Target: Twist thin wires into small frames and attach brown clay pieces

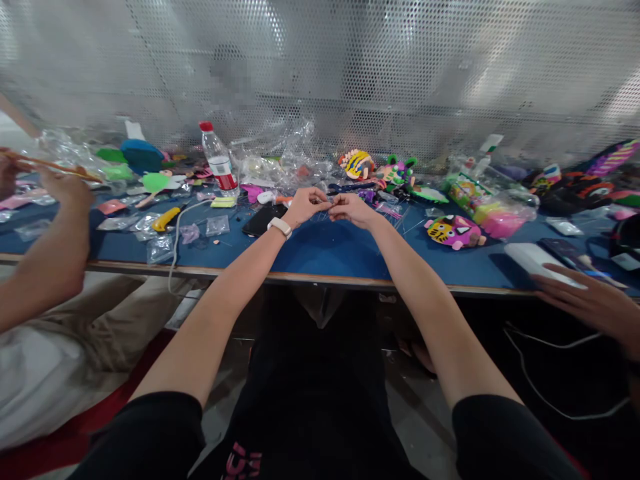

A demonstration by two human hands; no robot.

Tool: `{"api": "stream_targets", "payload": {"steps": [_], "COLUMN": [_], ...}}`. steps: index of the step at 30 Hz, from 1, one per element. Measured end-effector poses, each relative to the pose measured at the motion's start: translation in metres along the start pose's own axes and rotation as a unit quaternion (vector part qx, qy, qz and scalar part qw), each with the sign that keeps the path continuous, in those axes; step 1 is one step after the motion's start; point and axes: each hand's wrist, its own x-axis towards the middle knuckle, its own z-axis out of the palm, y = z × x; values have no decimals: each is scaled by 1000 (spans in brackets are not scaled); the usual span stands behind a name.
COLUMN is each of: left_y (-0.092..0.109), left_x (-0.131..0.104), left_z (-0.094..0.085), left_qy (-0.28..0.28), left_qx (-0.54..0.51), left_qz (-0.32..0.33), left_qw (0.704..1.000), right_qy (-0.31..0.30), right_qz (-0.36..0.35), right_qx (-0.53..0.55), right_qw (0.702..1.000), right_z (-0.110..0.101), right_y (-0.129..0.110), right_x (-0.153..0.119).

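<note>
So both hands are out over the blue desk (327,257), left hand (306,207) and right hand (351,208) practically meeting in the middle. Fingers on each are bent in toward a pinch, but I honestly can't tell if they're gripping anything; whatever might be between the fingertips is too tiny to make out. Nearest stuff: a flat black thing (263,221) (phone, maybe?) lying just beside the left hand, and some purple bits (367,195) right behind the right hand. There's a pale wristband (280,228) on the left wrist.

Behind all that is a heap of clear plastic packaging (303,160), plus a yellow-striped craft piece (357,165) and a green-and-purple one (397,173). A pink piece with a yellow animal face (454,232) lies off to the right. Over left, a red-capped bottle (223,175) stands near a yellow-handled tool (167,219).

Neighbours on both sides: one person's hand (67,190) has an orange-brown strip (57,166), the other's hand (587,293) is at a white box (537,262).
</note>
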Motion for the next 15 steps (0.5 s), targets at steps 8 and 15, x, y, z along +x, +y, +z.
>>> {"api": "stream_targets", "payload": {"steps": [8,15], "left_y": [-4,-13], "left_x": [0,3], "left_z": [-1,-2], "left_qy": [-19,-3], "left_qx": [7,35], "left_qz": [-6,-6], "left_qw": [1000,999], "right_qy": [20,39], "right_qz": [-25,-71], "right_qx": [-60,-116], "right_qw": [998,990], "right_z": [4,7], "right_y": [5,9], "right_x": [4,8]}}
